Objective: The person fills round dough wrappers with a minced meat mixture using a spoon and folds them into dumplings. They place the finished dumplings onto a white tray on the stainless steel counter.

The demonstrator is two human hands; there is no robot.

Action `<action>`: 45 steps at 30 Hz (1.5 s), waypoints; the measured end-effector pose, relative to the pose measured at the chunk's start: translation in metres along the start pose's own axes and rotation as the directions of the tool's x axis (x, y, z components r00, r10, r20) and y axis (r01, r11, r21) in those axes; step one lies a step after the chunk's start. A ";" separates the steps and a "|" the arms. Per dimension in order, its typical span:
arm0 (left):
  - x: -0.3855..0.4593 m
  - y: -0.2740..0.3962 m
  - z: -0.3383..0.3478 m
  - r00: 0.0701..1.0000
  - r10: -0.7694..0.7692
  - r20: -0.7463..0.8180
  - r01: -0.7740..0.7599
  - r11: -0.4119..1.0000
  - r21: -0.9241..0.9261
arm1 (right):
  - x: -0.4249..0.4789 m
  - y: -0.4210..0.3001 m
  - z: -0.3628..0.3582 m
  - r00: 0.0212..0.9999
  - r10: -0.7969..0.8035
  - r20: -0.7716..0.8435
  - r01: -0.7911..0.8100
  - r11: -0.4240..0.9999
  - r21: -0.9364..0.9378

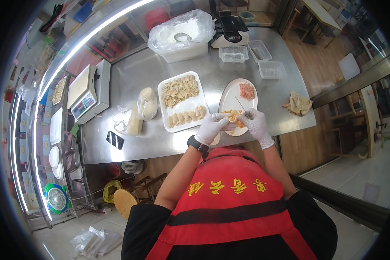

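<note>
My left hand [213, 126], in a white glove, holds a dumpling wrapper [233, 117] with orange filling on it. My right hand [256, 126], gloved too, is at the wrapper's right side with a thin metal filling tool [239, 103] pointing up from its fingers. Both hands are over the near half of an oval white plate [227, 95]. Pink minced meat [247, 91] lies on the plate's far end, orange filling [240, 124] near the hands. To the left, a white tray [182, 130] carries rows of folded dumplings [180, 91].
Bagged dough [147, 103], a phone [115, 140] and a digital scale [84, 94] are at left on the steel table [133, 71]. A flour tub [185, 53], a black-and-white appliance [231, 35] and plastic containers [272, 69] stand behind. A cloth [299, 103] lies right.
</note>
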State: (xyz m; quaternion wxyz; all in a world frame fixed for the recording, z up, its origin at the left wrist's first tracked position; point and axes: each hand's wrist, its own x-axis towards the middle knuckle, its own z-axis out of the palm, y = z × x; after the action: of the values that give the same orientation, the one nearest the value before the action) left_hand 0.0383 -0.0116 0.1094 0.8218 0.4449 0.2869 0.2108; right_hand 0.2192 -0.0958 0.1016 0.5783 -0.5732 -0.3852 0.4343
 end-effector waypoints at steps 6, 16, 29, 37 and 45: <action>0.012 -0.005 -0.013 0.999 -0.043 0.008 0.042 0.999 0.023 | -0.001 -0.001 0.001 0.999 0.050 0.005 -0.049 0.995 -0.087; 0.006 0.012 0.001 0.999 -0.006 0.050 -0.008 0.961 0.278 | 0.005 0.008 -0.003 0.995 0.101 0.015 -0.102 0.994 0.045; 0.005 -0.011 0.010 0.988 0.127 -0.092 -0.106 0.973 0.205 | 0.004 0.002 0.004 0.992 0.128 -0.003 -0.128 0.992 -0.003; 0.007 -0.021 0.004 0.981 0.174 -0.085 -0.122 0.897 0.425 | -0.003 0.003 -0.002 0.992 0.119 0.042 -0.105 0.964 -0.245; 0.003 -0.021 0.005 0.902 0.425 -0.077 -0.253 0.663 0.704 | -0.012 0.000 0.015 0.994 -0.103 -0.041 0.063 0.833 -0.550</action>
State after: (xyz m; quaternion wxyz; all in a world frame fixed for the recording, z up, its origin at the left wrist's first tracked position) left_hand 0.0455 -0.0236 0.0924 0.5073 0.7311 0.3501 0.2924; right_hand 0.2017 -0.1021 0.1028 0.4215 -0.7119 -0.4976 0.2606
